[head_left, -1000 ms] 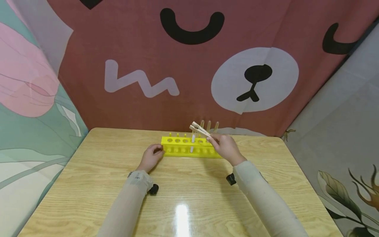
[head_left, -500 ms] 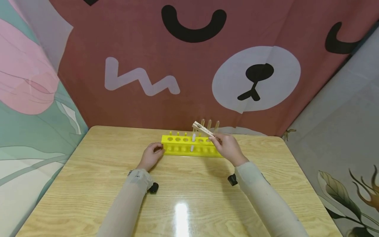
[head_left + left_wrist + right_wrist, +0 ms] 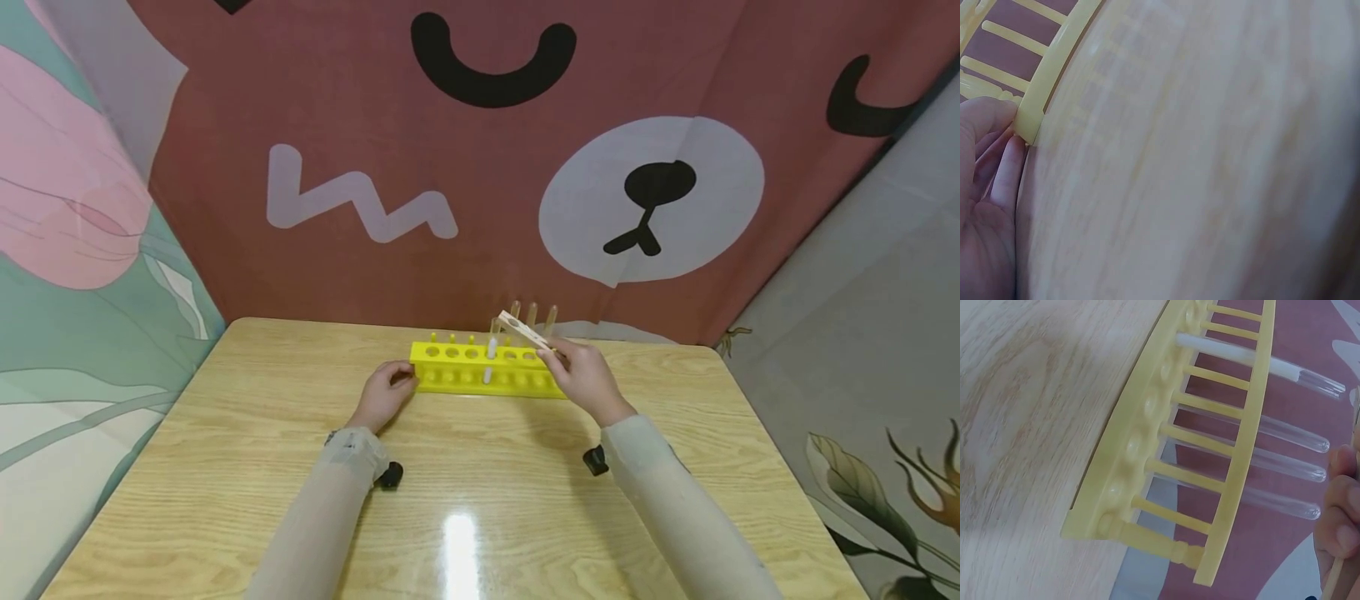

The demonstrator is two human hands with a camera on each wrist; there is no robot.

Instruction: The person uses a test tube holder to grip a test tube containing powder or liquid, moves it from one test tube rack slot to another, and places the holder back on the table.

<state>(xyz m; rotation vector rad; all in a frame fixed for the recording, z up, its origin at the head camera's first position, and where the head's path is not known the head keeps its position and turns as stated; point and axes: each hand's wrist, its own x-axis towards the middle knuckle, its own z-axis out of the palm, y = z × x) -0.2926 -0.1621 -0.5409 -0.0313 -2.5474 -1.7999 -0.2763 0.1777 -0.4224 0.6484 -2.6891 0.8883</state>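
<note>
A yellow test tube rack [image 3: 450,377] stands on the wooden table. At its left end my left hand [image 3: 383,394] pinches the rack's end between thumb and fingers, as the left wrist view shows near the base [image 3: 1032,119]. My right hand [image 3: 588,377] holds a wooden test tube clamp [image 3: 525,330] above the rack's right half. A glass test tube with white contents [image 3: 1235,353] stands upright in a middle hole. The clamp's tip lies close to this tube's top in the head view, apart from it in the right wrist view.
Behind the rack's right half, several clear test tubes [image 3: 1297,465] are upside down on the rear pegs. The table [image 3: 300,483] ends at a printed curtain [image 3: 480,275]. Dark wrist devices [image 3: 390,476] hang under both sleeves.
My right hand and the clamp have moved slightly to the right, so the clamp's tip has come away from the white-filled tube's mouth. The left hand has stayed on the rack.
</note>
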